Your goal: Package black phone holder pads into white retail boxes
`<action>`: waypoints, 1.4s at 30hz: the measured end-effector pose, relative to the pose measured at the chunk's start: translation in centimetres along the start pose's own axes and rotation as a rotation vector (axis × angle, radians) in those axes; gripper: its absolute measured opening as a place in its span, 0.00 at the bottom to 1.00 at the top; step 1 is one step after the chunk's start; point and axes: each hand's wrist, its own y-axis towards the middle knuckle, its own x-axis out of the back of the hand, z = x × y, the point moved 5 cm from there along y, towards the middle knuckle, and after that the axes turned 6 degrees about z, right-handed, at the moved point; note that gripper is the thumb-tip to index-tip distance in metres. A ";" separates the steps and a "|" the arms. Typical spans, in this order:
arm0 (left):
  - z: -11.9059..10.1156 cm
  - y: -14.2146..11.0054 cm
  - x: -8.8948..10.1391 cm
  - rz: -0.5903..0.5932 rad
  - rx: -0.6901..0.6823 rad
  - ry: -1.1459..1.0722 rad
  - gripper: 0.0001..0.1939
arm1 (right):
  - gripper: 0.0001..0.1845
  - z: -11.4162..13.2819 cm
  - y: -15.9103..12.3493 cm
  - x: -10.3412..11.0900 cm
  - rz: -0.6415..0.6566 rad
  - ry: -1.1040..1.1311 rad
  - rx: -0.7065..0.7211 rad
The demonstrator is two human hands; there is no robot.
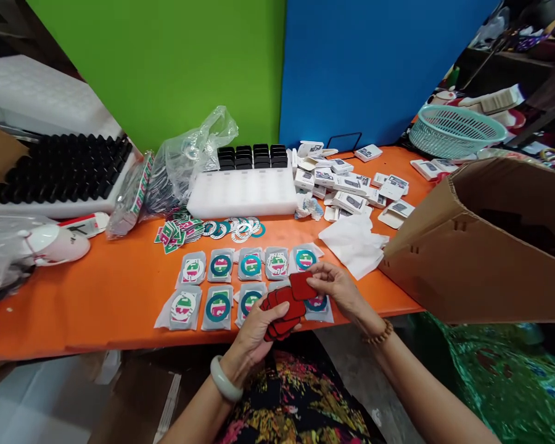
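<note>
My left hand (255, 333) is closed around a fanned stack of red cards (282, 311) at the front edge of the orange table (97, 296). My right hand (335, 287) pinches the top red card (302, 285) of that stack and holds it slightly apart from the others. Just beyond my hands lie two rows of small clear packets (219, 283) with round green, pink and teal stickers inside. One packet (319, 307) lies partly under my right hand.
A large open cardboard box (481, 246) stands at the right. White tissue sheets (354, 243), small white boxes (346, 185), a white foam tray with black cases (245, 185), loose stickers (203, 229), plastic bags (185, 160) and a teal basket (456, 129) fill the far side.
</note>
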 end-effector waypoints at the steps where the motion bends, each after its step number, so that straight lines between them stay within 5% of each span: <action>1: 0.1 0.0 0.0 -0.010 0.004 -0.004 0.21 | 0.23 0.3 0.4 0.7 -0.048 0.002 0.023; 9: 0.1 -0.1 -0.2 -0.077 0.054 -0.084 0.16 | 0.18 0.8 3.8 2.6 -0.267 -0.101 0.138; 15: -0.1 -0.3 -0.3 -0.065 0.045 -0.032 0.19 | 0.08 1.4 3.8 2.4 -0.425 -0.537 0.233; 25: -0.4 -0.6 -0.1 -0.060 0.009 -0.032 0.20 | 0.12 1.9 3.4 2.7 -0.480 -0.687 0.338; 28: -0.6 -0.5 0.2 -0.066 -0.011 -0.048 0.18 | 0.14 2.0 2.1 1.7 -0.386 -0.607 0.318; 34: -0.6 -0.2 0.8 -0.047 -0.027 -0.078 0.19 | 0.16 0.5 0.3 -3.3 0.248 -0.274 0.041; 42: -0.9 -1.0 1.3 -0.108 -0.020 -0.131 0.15 | 0.15 2.1 3.4 -3.0 0.071 -0.149 0.057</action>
